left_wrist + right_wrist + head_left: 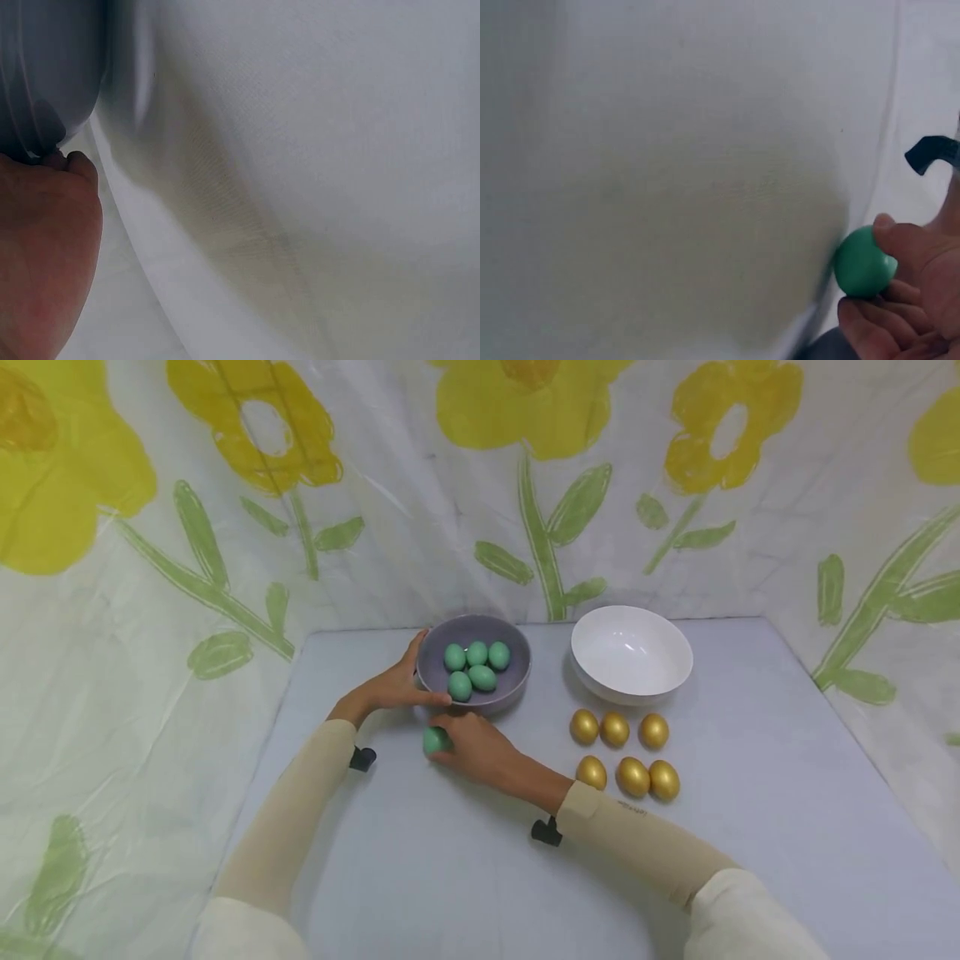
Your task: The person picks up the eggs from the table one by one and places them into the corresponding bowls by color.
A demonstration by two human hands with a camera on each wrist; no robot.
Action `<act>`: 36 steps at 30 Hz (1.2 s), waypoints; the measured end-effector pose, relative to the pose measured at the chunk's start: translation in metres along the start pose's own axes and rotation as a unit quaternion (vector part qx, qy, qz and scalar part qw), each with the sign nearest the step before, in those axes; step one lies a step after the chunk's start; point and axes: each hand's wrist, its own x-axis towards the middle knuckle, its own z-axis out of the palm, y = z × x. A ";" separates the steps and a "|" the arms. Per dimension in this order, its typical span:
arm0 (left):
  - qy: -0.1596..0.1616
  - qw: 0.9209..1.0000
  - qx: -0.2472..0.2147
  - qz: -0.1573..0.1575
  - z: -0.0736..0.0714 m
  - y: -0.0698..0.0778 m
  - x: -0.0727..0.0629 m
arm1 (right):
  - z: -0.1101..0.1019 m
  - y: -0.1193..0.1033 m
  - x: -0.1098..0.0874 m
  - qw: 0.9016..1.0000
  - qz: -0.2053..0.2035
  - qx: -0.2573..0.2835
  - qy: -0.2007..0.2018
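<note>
My left hand [393, 685] grips the left side of a purple-grey bowl [476, 631], its thumb along the near rim. In the left wrist view, fingertips touch the lower wall of the bowl [52, 60]. Several green eggs [482, 677] lie together inside it. Just in front of that bowl, my right hand [480, 747] pinches another green egg [436, 742] low over the table. The right wrist view shows this egg [862, 262] between the thumb and the fingers.
A white bowl [632, 652] stands at the back right of the white-covered table [420, 877]. Several gold eggs [615, 728] lie in two rows in front of it, partly beside my right forearm. A flower-painted sheet [405, 552] hangs behind the table.
</note>
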 end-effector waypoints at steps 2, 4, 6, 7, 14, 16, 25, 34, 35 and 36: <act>-0.004 1.000 -0.005 -0.003 0.000 0.001 0.000 | -0.004 0.001 -0.003 1.000 -0.002 0.003 -0.005; -0.011 1.000 -0.010 -0.008 0.000 0.001 0.000 | -0.010 0.000 -0.008 1.000 -0.004 0.007 -0.010; -0.014 1.000 -0.013 -0.012 0.000 0.001 0.000 | -0.021 -0.002 -0.014 1.000 -0.006 0.015 -0.011; -0.016 1.000 -0.014 -0.013 0.000 0.001 0.000 | -0.027 -0.003 -0.017 1.000 -0.007 0.022 -0.009; -0.014 1.000 -0.014 -0.011 -0.005 0.002 0.001 | -0.084 -0.003 -0.021 0.999 -0.005 0.040 0.033; -0.016 1.000 -0.015 -0.013 -0.006 0.003 0.001 | -0.101 0.000 -0.017 0.998 0.006 0.030 0.051; -0.019 0.999 -0.016 -0.026 -0.006 0.005 -0.001 | -0.149 0.022 0.001 0.994 0.039 -0.044 0.088; -0.019 0.999 0.000 -0.036 -0.004 0.004 -0.001 | -0.138 0.052 0.024 0.993 0.087 -0.074 0.007; -0.020 0.999 0.000 -0.035 -0.004 0.004 -0.001 | -0.134 0.056 0.026 0.993 0.089 -0.081 -0.004; -0.021 0.999 0.000 -0.035 -0.004 0.005 -0.001 | -0.131 0.059 0.028 0.992 0.090 -0.088 -0.015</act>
